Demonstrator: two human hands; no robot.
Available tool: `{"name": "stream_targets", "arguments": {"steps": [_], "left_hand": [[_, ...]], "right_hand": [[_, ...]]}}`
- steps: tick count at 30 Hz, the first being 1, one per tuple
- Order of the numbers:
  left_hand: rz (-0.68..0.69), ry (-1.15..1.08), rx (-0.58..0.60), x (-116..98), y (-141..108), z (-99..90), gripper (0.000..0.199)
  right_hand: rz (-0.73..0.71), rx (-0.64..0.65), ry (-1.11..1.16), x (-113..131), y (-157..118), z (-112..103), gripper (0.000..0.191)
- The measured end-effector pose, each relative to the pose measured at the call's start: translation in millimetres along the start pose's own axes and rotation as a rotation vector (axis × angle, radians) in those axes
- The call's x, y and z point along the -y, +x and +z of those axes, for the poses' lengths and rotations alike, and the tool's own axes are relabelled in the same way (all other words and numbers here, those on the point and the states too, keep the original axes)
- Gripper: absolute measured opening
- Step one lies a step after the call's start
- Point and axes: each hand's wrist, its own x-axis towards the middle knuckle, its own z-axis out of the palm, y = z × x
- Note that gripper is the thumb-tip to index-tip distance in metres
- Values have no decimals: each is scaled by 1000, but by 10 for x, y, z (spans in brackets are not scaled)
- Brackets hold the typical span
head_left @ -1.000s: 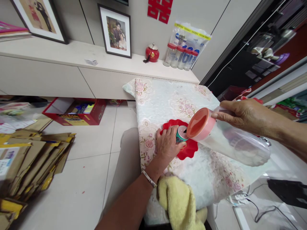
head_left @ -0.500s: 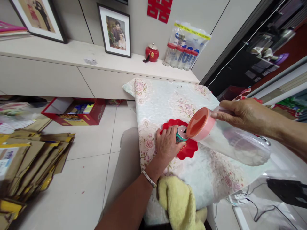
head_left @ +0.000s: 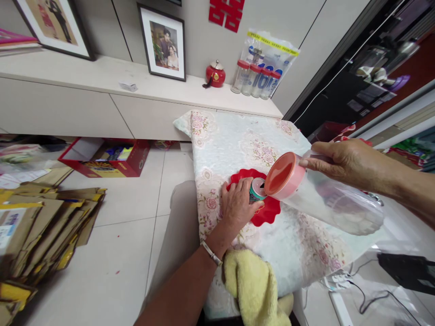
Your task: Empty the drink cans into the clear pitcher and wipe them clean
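My left hand is wrapped round a green can with a pinkish top, which stands on a red scalloped plate. Tilted toward the can, a clear plastic jug with a pink-orange lid is held by my right hand. The lid's rim is at the can's top, by its opening. Part of the plate is hidden by my left hand. A yellow towel lies at the near edge of the flowered tablecloth.
Behind the table, a ledge holds a framed photo, a red pot and several red-lidded glass jars. Flattened cardboard and a red box are on the floor at left.
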Motion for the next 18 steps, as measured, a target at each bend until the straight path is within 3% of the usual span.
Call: {"name": "stream_targets", "arguments": {"steps": [18], "left_hand": [[0, -4, 3, 2, 4, -3, 65]], "right_hand": [[-43, -24, 83, -73, 10, 28, 71]]}}
